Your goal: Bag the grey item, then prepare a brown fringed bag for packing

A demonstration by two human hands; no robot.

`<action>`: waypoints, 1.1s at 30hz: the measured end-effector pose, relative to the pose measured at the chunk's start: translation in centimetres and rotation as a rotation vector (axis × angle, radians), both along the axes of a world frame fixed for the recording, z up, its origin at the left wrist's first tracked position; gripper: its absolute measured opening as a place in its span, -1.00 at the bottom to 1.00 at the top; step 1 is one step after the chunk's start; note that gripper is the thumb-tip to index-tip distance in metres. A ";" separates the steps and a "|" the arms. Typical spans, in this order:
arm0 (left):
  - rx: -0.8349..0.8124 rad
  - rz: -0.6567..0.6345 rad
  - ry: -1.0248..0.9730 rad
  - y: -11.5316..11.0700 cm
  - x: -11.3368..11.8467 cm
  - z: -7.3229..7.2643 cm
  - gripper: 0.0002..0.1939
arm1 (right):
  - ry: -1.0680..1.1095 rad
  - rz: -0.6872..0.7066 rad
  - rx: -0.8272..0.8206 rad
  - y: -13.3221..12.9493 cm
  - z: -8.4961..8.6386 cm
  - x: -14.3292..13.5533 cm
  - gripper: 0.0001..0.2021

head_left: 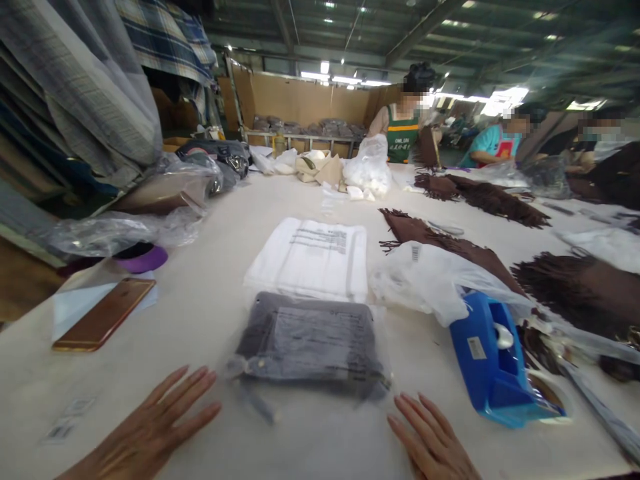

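A dark grey folded item in a clear plastic bag (320, 340) lies on the pale table between my hands. My left hand (160, 417), fingers spread, is at its lower left and holds nothing. At the lower right of the bag, my right hand (430, 433) is over the table with its fingers extended and nothing held. Just beyond the dark bag is a white folded item in printed clear plastic (315, 257).
A phone (107, 313) lies on paper at the left. A blue tape dispenser (493, 360) stands at the right, beside crumpled plastic (425, 277) and brown fringed fabric (583, 293). Across the table a person in a green apron (403, 137) stands; others are further right.
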State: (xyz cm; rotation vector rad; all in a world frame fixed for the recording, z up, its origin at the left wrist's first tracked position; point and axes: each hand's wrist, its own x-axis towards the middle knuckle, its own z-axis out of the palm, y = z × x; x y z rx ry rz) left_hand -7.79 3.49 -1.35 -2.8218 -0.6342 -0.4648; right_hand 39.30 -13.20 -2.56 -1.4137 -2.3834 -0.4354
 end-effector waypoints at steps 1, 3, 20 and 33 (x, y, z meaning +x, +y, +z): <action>0.002 -0.097 0.078 0.6 1.3 1.0 -0.39 | -0.042 0.082 -0.010 0.9 0.0 -0.4 -0.60; -0.094 -0.225 0.135 1.2 3.1 2.8 -0.35 | -0.051 0.199 -0.045 2.4 -0.2 -1.0 -0.60; -0.218 0.761 0.042 2.4 8.4 -1.5 -0.46 | 0.773 -0.752 -0.204 4.7 -2.7 -6.4 -0.59; 0.164 -0.024 0.033 -0.3 16.4 1.7 -0.51 | 0.440 -0.864 0.048 6.2 -2.1 -7.2 -0.45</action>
